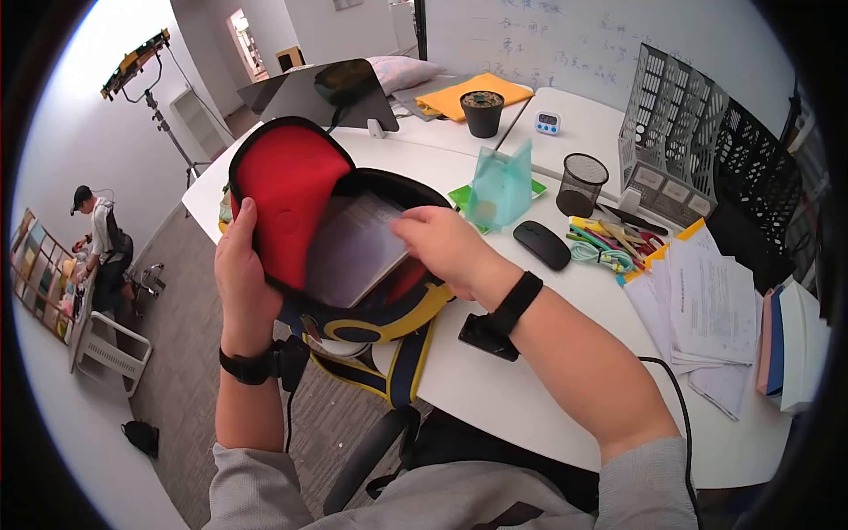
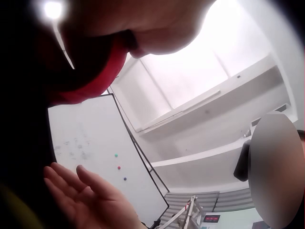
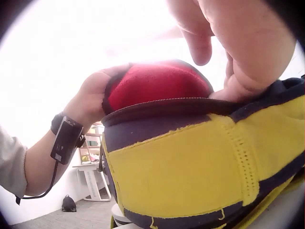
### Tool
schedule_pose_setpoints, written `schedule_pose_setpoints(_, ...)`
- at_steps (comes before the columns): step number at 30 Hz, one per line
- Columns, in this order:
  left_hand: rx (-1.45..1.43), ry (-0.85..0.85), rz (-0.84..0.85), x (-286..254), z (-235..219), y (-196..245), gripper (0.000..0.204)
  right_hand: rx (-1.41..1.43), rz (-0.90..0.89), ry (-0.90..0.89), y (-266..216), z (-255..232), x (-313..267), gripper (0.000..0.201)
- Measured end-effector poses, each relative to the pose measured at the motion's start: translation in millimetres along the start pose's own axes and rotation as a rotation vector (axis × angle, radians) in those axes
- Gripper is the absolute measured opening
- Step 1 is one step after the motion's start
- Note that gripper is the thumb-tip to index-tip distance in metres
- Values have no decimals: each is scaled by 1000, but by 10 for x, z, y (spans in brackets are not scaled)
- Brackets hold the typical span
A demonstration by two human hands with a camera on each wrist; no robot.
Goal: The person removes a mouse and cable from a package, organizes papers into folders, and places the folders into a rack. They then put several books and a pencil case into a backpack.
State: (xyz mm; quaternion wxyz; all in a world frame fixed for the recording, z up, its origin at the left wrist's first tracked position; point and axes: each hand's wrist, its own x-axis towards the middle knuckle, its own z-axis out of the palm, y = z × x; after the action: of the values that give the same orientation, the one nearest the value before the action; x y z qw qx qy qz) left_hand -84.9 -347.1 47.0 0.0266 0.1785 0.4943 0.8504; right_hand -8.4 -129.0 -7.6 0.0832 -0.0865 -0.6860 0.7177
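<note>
A backpack (image 1: pixel 415 309) in navy and yellow, with red lining, stands unzipped at the desk's near left edge. My left hand (image 1: pixel 243 274) holds its raised flap (image 1: pixel 287 177) at the left rim, thumb along the red lining. A flat item under clear plastic (image 1: pixel 353 252), like a book or pouch, lies in the bag's opening. My right hand (image 1: pixel 446 247) is over the opening's right side, its fingertips overlapping that item's upper edge in the head view. The left wrist view shows this right hand (image 2: pixel 93 200) with palm turned up and fingers extended. Yellow fabric (image 3: pixel 176 176) fills the right wrist view.
On the desk are a black mouse (image 1: pixel 541 245), a mesh pen cup (image 1: pixel 581 184), a teal folded stand (image 1: pixel 499 187), several pens (image 1: pixel 609 238) and stacked papers (image 1: pixel 707 300). A potted plant (image 1: pixel 482 113) and monitor (image 1: pixel 318 93) stand behind. Another person (image 1: pixel 104 238) is at far left.
</note>
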Motion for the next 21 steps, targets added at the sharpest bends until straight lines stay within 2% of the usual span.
schedule_pose_setpoints(1, -1, 2, -4, 6, -28, 20, 37, -1, 4, 1, 11, 16, 48, 49)
schedule_pose_setpoints(3, 39, -51, 4, 14, -88, 89, 37, -673, 100, 40, 32, 53, 150, 65)
schedule_pose_setpoints(4, 41, -55, 2, 24, -124, 108, 37, -799, 52, 126, 74, 84, 173, 70)
schedule_pose_setpoints(5, 72, -76, -1, 27, -173, 127, 38, -795, 54, 129, -29, 106, 124, 70)
schedule_pose_setpoints(7, 101, -93, -5, 54, -320, 155, 38, -456, 256, -3, -243, 69, -9, 65)
schedule_pose_setpoints(8, 176, -166, -36, 72, -431, 172, 40, -57, 283, -53, -62, 49, 131, 57)
schedule_pose_setpoints(9, 247, -238, -67, 102, -542, 187, 43, 252, 295, 39, 98, -28, 145, 46)
schedule_pose_setpoints(10, 240, -236, -71, 166, -658, 199, 43, 472, 364, 15, 47, -30, 97, 38)
schedule_pose_setpoints(11, 236, -354, -79, 256, -782, 201, 47, 693, 429, -5, 18, -38, 71, 31)
schedule_pose_setpoints(12, 233, -479, -88, 360, -890, 189, 51, 692, 427, 8, 50, -13, 94, 31)
schedule_pose_setpoints(13, 328, -494, -97, 502, -969, 141, 58, 716, 424, 24, 116, 51, 145, 30)
schedule_pose_setpoints(15, 631, -247, -306, 823, -1372, -111, 59, 765, 416, 62, 195, 236, 230, 30)
schedule_pose_setpoints(16, 698, -242, -479, 1001, -1605, -271, 59, 675, 450, 58, 256, 284, 268, 34)
schedule_pose_setpoints(17, 645, -413, -528, 1155, -1849, -470, 56, 799, 362, -28, 166, 337, 158, 37)
schedule_pose_setpoints(18, 331, -512, -677, 962, -1470, -430, 53, 1049, 46, -413, 596, 359, 374, 37)
schedule_pose_setpoints(19, 288, -415, -744, 888, -1348, -455, 53, 1193, 84, -493, 658, 478, 548, 48)
schedule_pose_setpoints(20, 197, -366, -789, 815, -1229, -430, 54, 1145, 206, -324, 987, 581, 849, 52)
schedule_pose_setpoints(21, 192, -438, -808, 773, -1170, -368, 54, 1102, 332, -166, 1269, 581, 1043, 57)
